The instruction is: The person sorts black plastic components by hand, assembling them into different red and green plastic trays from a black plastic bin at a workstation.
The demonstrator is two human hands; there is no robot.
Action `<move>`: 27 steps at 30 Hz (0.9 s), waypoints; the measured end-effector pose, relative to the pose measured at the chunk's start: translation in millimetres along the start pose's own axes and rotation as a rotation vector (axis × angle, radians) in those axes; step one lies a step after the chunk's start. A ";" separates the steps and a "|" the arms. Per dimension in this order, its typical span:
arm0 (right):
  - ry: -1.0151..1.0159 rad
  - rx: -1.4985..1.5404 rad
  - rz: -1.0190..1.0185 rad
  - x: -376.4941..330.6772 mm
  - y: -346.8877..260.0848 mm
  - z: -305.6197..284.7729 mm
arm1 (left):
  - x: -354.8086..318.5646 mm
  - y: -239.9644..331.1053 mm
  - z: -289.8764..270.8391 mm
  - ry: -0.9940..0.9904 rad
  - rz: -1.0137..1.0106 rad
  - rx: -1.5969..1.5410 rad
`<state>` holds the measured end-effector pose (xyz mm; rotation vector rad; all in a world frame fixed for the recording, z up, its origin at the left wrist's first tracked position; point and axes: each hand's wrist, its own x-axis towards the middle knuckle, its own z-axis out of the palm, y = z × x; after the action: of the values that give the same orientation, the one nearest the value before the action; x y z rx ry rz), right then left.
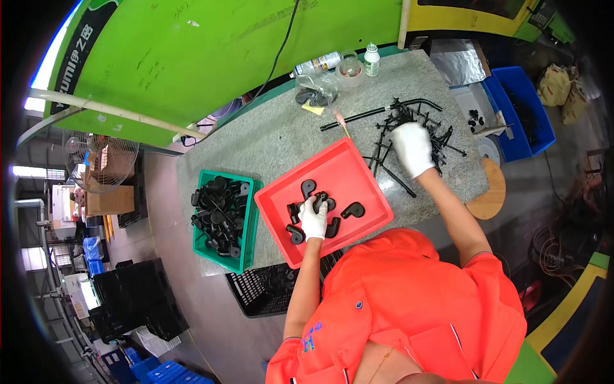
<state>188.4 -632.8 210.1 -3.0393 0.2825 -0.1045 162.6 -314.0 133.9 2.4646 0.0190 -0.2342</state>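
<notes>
A red plastic tray [342, 171] lies on the grey speckled table [275, 137] and holds several black curved plastic parts [353, 210]. My left hand [313, 218], in a white glove, rests in the tray with its fingers closed on one black part. My right hand [413, 148], also gloved, reaches into a heap of thin black plastic sprue frames [409, 125] at the right of the table and grips them. Whether the fingers hold one frame or several is hidden.
A green crate [249, 221] full of black parts stands left of the red tray. Bottles, a tape roll [350, 69] and a clear bag sit at the table's far edge. A blue bin [521, 112], a round wooden stool [491, 191] and black crates [259, 289] surround the table.
</notes>
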 end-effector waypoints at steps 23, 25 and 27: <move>0.024 0.274 -0.422 -53.9 28.8 31.9 | -42.6 -63.8 -62.8 0.489 -0.260 0.231; 0.136 0.319 -0.289 -67.2 26.3 13.5 | -42.0 -68.6 -61.8 0.415 -0.299 0.209; -0.075 0.225 0.075 -91.4 28.7 23.3 | -40.3 -72.5 -60.6 0.342 -0.333 0.189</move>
<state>95.4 -642.0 178.8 -2.7985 0.3531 -0.0150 127.6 -217.9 143.1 2.6508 0.5806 0.0505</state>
